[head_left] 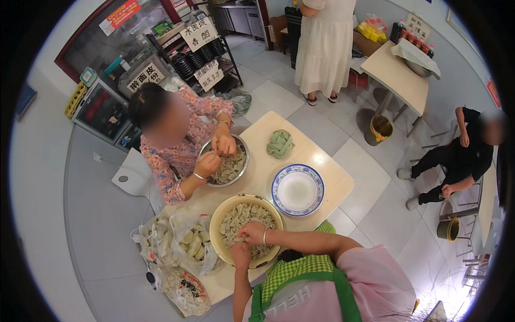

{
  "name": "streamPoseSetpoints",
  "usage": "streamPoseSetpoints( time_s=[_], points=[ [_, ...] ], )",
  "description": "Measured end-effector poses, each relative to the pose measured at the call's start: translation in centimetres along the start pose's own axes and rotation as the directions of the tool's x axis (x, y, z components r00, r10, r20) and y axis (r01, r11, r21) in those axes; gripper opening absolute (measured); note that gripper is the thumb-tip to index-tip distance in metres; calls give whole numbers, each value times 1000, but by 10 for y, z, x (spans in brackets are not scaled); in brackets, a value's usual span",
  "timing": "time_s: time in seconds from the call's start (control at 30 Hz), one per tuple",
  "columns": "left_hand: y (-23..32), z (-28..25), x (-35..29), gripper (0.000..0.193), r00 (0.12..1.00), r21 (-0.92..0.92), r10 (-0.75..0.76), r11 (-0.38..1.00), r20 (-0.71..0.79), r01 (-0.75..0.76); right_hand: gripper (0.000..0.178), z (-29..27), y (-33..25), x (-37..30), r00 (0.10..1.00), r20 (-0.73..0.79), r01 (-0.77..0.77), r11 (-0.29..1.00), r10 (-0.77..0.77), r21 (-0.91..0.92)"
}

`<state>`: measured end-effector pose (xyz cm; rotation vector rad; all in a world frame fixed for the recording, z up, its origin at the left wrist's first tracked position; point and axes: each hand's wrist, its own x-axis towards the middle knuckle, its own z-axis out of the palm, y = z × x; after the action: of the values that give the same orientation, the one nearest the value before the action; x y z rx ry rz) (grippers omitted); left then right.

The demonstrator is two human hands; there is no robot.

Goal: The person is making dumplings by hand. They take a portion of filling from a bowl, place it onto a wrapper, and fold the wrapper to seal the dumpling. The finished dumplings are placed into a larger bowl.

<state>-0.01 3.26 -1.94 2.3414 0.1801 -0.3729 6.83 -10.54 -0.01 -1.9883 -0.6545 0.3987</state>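
Note:
Over a cream basin (216, 221) heaped with small, torn, grey-beige pieces (240, 214), my two hands meet close together. My left hand (241, 254) is closed at the basin's near side, fingers bunched. Reaching in from the right, my right hand (253, 232), with a bracelet at the wrist, has its fingers pinched beside the left one. Whatever lies between the fingertips is too small to make out. Left of the basin, a clear plastic bag (194, 241) holds larger greenish-beige chunks.
Across the table (327, 166), a co-worker's hands (217, 150) pinch over a steel bowl (244, 163) of similar pieces. A blue-rimmed white dish (298, 190) and a knotted green cloth (280, 144) lie right of them. More filled bags (185, 292) crowd the left edge. Two other people are farther off.

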Motion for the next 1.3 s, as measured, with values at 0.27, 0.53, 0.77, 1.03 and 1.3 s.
streamPoseSetpoints(
  time_s=[0.27,0.53,0.77,1.03,1.3],
  points=[
    [25,9,-8,25,980,153,117,984,-162,-92,17,-5,9,2,986,-50,-144,964,159,224],
    [27,5,-2,30,988,27,44,999,-147,-40,10,1,7,1,969,-211,-103,986,129,134],
    [35,-7,-10,25,938,-738,-343,646,-53,195,19,-8,5,2,958,-32,-232,838,284,495],
    [20,3,-9,16,960,-822,-281,546,3,163,21,8,12,-7,990,-102,-100,993,93,-62],
    [7,5,-9,7,923,-711,-338,694,-186,111,31,0,11,-6,959,-34,-269,944,280,192]
  ],
)
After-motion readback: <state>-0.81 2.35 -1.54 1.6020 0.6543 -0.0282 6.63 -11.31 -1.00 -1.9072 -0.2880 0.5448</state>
